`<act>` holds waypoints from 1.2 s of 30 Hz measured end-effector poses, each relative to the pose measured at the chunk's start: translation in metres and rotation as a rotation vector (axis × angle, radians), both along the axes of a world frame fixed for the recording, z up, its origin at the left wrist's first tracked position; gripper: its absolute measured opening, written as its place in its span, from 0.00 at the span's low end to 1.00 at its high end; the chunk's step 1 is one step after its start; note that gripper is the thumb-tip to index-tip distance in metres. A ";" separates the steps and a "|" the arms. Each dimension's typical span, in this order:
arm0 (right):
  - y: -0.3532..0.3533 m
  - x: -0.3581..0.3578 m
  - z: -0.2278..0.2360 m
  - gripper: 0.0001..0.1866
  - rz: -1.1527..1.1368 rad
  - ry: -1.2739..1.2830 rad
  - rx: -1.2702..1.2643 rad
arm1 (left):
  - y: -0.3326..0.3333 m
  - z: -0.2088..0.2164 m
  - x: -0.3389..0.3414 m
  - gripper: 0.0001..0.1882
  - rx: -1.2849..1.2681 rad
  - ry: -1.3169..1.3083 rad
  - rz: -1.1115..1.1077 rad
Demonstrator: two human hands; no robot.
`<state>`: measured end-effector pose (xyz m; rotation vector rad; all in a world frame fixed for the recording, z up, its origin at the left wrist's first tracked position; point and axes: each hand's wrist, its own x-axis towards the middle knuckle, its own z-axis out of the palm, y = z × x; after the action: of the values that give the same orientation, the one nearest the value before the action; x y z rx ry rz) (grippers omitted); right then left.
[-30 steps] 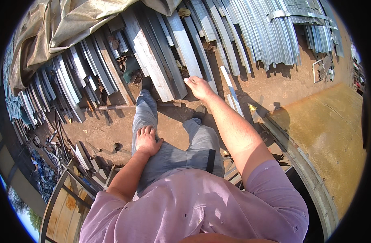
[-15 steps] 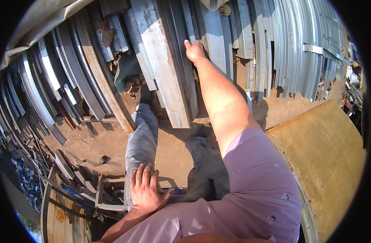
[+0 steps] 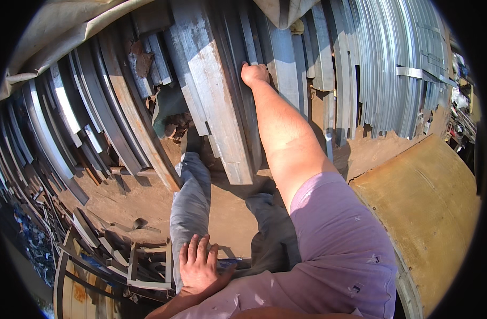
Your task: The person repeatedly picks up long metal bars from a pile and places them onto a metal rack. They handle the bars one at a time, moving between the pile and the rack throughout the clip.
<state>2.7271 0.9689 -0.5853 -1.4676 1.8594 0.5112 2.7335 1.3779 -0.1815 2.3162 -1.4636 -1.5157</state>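
Note:
My right arm stretches out to the rack of long metal profiles, and my right hand point(image 3: 255, 75) is closed over a narrow grey metal bar point(image 3: 248, 37). Its fingertips are curled out of sight. Just left of that hand lies a thick, pale, scuffed rectangular metal tube point(image 3: 211, 80), its end jutting toward me. To the right of the hand runs a wide silvery metal channel point(image 3: 284, 58). My left hand point(image 3: 201, 266) lies flat on my left thigh, fingers apart, holding nothing.
Bundled thin galvanized profiles point(image 3: 387, 64) lie at the right, above a large yellowish sheet panel point(image 3: 424, 207). Long bars, one a rusty bar point(image 3: 140, 106), jut out at the left. A metal frame point(image 3: 147, 266) stands at lower left. A beige tarp point(image 3: 68, 34) hangs overhead.
My right hand has curled its fingers and thumb in over the bar. The whole view has tilted slightly, so the rack sits lower. My left hand stays on my thigh.

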 end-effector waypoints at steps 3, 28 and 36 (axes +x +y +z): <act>0.005 -0.008 0.006 0.41 -0.005 0.028 0.034 | 0.000 0.003 -0.003 0.36 0.010 -0.009 -0.005; 0.142 -0.228 0.296 0.15 -0.433 -0.694 0.380 | 0.004 0.006 -0.042 0.37 0.190 -0.156 -0.185; 0.402 -0.416 0.439 0.16 -0.293 -0.396 0.460 | -0.004 0.009 -0.015 0.42 0.054 -0.138 -0.316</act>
<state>2.3109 1.3707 -0.1464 -0.8965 1.4826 0.4305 2.7184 1.3736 -0.1725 2.3501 -1.9256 -1.5001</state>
